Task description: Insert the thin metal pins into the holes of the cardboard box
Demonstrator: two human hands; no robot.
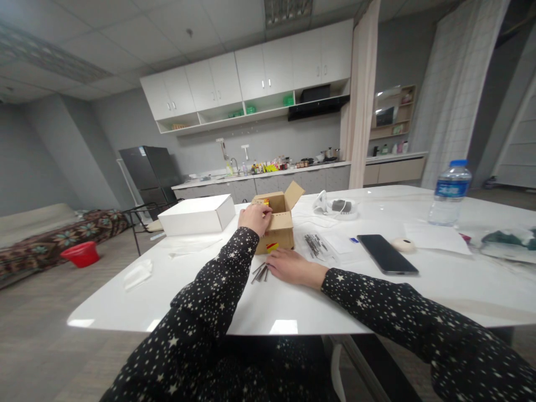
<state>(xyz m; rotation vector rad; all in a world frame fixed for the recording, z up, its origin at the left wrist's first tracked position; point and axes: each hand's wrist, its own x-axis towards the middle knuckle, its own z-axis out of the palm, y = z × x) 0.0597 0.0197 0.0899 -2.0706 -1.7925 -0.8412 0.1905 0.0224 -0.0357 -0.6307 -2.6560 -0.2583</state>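
Head view: left hand [255, 218] clasps the rim of the cardboard box [281, 229], likely light and easily dented, while right hand [293, 267] lies flat just before it.

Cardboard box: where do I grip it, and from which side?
Grip the cardboard box by its side walls, low down, coming from the near side. Its flaps stand open and would likely bend; the left hand rests on its top left edge.

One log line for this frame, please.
left hand at top of open cardboard box | right hand flat on table beside thin dark rods | nearby: phone, white box, water bottle
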